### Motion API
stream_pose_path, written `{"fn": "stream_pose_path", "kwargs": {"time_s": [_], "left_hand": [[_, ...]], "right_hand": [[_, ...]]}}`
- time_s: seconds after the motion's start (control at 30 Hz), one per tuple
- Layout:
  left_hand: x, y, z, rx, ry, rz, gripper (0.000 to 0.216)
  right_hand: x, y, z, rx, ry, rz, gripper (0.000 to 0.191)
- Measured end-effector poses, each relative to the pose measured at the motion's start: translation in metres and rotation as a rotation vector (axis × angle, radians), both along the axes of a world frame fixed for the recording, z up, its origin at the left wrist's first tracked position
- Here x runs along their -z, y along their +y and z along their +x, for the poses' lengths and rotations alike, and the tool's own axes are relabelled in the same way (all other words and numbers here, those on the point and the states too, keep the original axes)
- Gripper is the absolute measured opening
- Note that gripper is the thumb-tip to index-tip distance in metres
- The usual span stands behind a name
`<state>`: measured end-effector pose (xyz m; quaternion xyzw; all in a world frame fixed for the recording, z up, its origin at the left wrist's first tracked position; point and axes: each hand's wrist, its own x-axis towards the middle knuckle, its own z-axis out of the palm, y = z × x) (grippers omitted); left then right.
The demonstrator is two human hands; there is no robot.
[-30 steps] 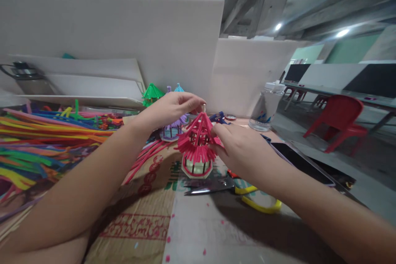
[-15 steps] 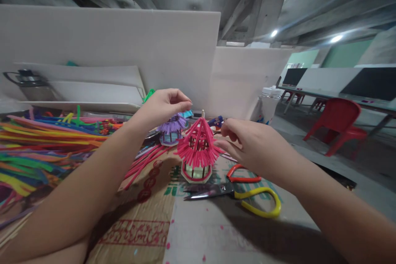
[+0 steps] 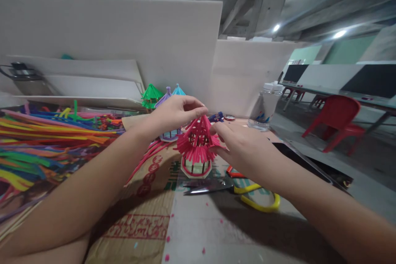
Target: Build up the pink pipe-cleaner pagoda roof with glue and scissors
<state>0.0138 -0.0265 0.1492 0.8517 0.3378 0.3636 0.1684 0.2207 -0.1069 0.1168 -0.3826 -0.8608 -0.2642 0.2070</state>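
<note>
Big white board [image 3: 108, 29] on the far side, pipe cleaner heap [image 3: 49, 134] left, scissors [image 3: 221, 184] near. Right hand [image 3: 243, 144] at the right side, left hand [image 3: 177, 111] up top of a pink pavilion [image 3: 198, 152] just beyond the scissors; can't tell if either's fingers are clamped on.

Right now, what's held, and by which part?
The pink pavilion model: right fingers touch its roof's right side, left fingers at its peak; can't tell whether either grips.
</note>
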Motion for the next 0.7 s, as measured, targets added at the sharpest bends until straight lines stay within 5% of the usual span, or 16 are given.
{"fn": "stream_pose_path", "kwargs": {"time_s": [0.7], "left_hand": [[-0.0009, -0.0033, 0.0013, -0.005, 0.020, -0.003, 0.031]], "right_hand": [[-0.0035, 0.0066, 0.0016, 0.030, 0.050, -0.134, 0.009]]}}
